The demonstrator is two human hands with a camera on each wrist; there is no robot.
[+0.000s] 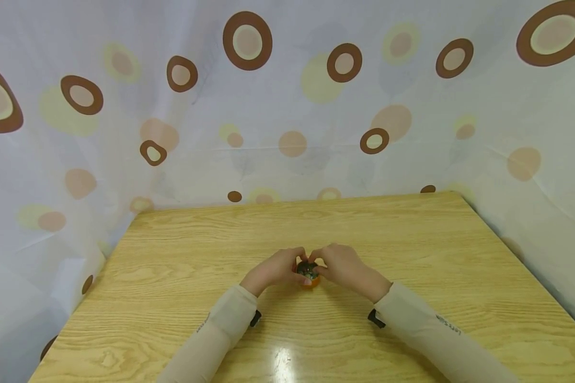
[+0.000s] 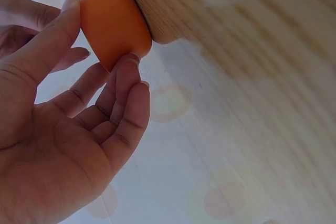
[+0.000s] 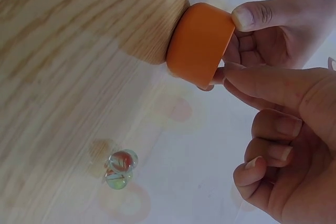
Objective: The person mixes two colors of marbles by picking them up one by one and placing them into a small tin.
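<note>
A small orange bowl (image 1: 311,285) stands on the wooden table, with shiny greenish glass marbles (image 1: 306,269) in it. My left hand (image 1: 284,267) grips the bowl, thumb at the near rim and fingers on the far side, as the left wrist view shows on its orange wall (image 2: 115,24). From the right, my right hand (image 1: 341,267) reaches over the mouth of the bowl, thumb and index finger at the rim and the other fingers curled. I cannot tell whether those fingertips pinch a marble. In the right wrist view, a few loose marbles (image 3: 121,167) lie on the table.
The wooden table (image 1: 211,234) reaches back to a pale curtain (image 1: 278,101) with brown and yellow spots, which also hangs along both sides. Both forearms wear light sleeves (image 1: 230,319), and dark straps (image 1: 376,318) show at the wrists.
</note>
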